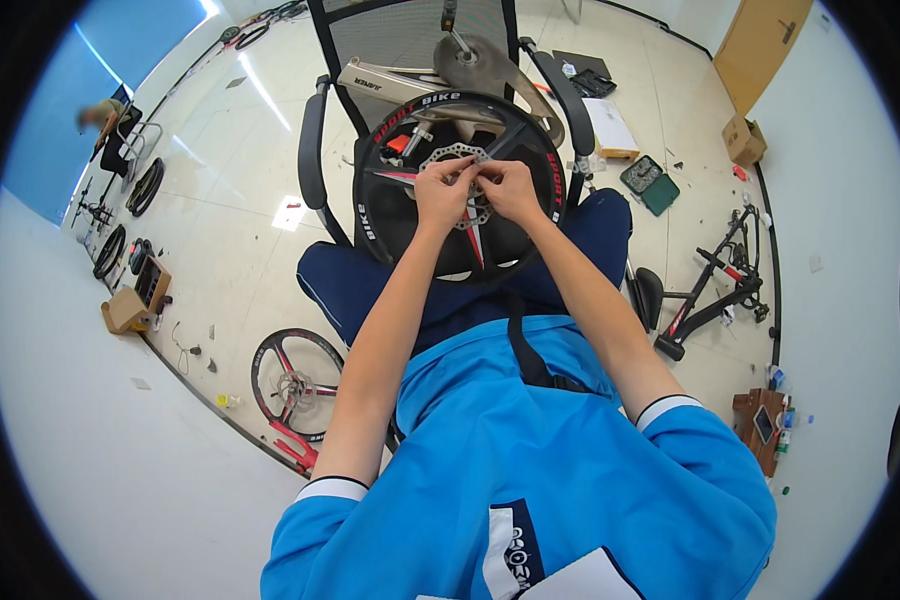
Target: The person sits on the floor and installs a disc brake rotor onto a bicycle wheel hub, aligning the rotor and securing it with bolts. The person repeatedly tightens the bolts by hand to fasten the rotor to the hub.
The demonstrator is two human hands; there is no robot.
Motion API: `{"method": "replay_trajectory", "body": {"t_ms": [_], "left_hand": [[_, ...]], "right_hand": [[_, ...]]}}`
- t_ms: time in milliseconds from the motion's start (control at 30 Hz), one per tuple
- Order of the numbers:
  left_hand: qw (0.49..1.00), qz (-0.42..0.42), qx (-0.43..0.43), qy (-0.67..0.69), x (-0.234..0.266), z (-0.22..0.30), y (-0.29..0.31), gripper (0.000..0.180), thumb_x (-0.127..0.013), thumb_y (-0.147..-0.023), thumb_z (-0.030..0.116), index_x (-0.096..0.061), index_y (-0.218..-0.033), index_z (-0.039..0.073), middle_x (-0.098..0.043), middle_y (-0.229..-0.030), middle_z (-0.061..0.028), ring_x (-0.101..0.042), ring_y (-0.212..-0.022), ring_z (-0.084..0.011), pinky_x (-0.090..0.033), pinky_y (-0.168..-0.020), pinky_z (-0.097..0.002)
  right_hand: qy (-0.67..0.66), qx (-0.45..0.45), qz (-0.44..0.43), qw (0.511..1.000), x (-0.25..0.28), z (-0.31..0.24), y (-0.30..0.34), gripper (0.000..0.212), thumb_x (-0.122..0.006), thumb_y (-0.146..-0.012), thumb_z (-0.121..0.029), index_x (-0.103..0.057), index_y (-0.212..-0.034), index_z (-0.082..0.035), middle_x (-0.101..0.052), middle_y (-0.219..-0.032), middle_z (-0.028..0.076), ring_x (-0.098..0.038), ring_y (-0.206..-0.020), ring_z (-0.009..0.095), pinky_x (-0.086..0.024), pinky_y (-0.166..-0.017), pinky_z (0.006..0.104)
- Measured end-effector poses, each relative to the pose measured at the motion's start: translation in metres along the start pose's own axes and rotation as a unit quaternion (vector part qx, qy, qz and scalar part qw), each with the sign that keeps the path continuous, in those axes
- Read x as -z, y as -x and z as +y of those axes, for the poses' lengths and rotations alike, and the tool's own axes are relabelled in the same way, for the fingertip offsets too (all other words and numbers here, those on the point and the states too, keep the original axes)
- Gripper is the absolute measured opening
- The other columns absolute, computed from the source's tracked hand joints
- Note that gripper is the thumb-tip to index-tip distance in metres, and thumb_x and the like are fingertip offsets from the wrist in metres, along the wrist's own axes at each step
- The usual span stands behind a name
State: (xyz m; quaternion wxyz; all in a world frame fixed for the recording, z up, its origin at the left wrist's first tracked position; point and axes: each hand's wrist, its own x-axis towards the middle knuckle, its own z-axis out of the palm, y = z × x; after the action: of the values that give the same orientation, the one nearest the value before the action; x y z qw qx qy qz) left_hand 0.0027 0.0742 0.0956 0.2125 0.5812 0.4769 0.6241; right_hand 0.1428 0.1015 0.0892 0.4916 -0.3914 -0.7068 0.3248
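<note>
One black bicycle wheel with broad moulded spokes and red-and-white rim lettering (410, 215) rests flat on the person's lap, across dark blue trousers, just in front of a black mesh-backed office chair (370, 35). At its hub sits one silver metal brake disc with a scalloped edge and round cut-outs (460, 152). Two bare hands meet over that disc: the left hand (442, 192) and the right hand (510, 188) both have fingers curled narrow, fingertips pinched together at the disc's centre — whatever small part they grip is too tiny to tell. Behind the wheel, against the chair, lies one beige metal bicycle frame piece with a grey round chainring (475, 62).

On the glossy pale floor lies a second black spoked wheel with red accents (295, 380) to the left, near the white wall. To the right stands one black-and-red bicycle frame with a saddle (710, 290), well apart from one green open tool case (652, 183). Two brown cardboard boxes show — one far right (743, 138), one far left (128, 305).
</note>
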Motion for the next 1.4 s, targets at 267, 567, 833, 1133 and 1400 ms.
{"method": "replay_trajectory", "body": {"t_ms": [267,567,833,1133,1400], "left_hand": [[0.994,-0.004,0.079,0.069,-0.005,0.01,0.0,0.022,-0.083,-0.076,0.015,-0.076,-0.09,-0.001,-0.072,-0.079,-0.0047,-0.063,-0.067,-0.0075,-0.05,-0.063,-0.0218],[0.999,-0.026,-0.011,-0.026,-0.003,-0.005,-0.003,0.016,-0.077,-0.078,0.014,-0.076,-0.09,0.003,-0.069,-0.093,-0.0076,-0.065,-0.089,-0.0198,-0.05,-0.076,-0.0307],[0.996,-0.063,0.054,0.027,0.002,0.003,-0.006,0.024,-0.079,-0.08,0.013,-0.075,-0.1,0.0,-0.071,-0.093,-0.0057,-0.064,-0.079,-0.0091,-0.05,-0.068,-0.0223],[0.993,-0.04,0.072,0.089,-0.001,0.005,-0.005,0.036,-0.078,-0.079,0.007,-0.066,-0.111,-0.008,-0.074,-0.085,-0.0089,-0.067,-0.075,-0.0085,-0.052,-0.07,-0.0212],[0.996,-0.011,0.056,0.068,-0.004,0.013,0.002,0.039,-0.078,-0.079,0.008,-0.065,-0.114,-0.005,-0.074,-0.087,-0.0099,-0.067,-0.074,-0.0096,-0.053,-0.07,-0.0219]], "right_hand": [[0.03,-0.034,0.06,0.997,-0.006,0.014,-0.003,0.017,-0.075,-0.074,-0.011,-0.063,-0.075,0.002,-0.064,-0.064,0.011,-0.062,-0.059,0.015,-0.049,-0.058,0.0298],[-0.016,-0.029,-0.045,0.998,0.004,0.009,-0.004,0.02,-0.068,-0.081,-0.015,-0.07,-0.094,0.0,-0.067,-0.071,0.014,-0.064,-0.063,0.014,-0.049,-0.061,0.0291],[0.041,-0.008,0.031,0.999,-0.002,0.012,-0.001,0.018,-0.073,-0.078,-0.015,-0.071,-0.087,0.001,-0.068,-0.071,0.016,-0.067,-0.062,0.021,-0.051,-0.061,0.0322],[0.035,0.005,0.006,0.999,0.001,-0.003,0.002,0.018,-0.073,-0.078,-0.015,-0.072,-0.09,-0.002,-0.068,-0.07,0.015,-0.067,-0.064,0.023,-0.051,-0.061,0.0322],[0.089,-0.011,0.027,0.996,0.001,0.008,0.001,0.017,-0.073,-0.079,-0.015,-0.072,-0.085,0.001,-0.07,-0.073,0.013,-0.069,-0.067,0.022,-0.053,-0.064,0.0312]]}}
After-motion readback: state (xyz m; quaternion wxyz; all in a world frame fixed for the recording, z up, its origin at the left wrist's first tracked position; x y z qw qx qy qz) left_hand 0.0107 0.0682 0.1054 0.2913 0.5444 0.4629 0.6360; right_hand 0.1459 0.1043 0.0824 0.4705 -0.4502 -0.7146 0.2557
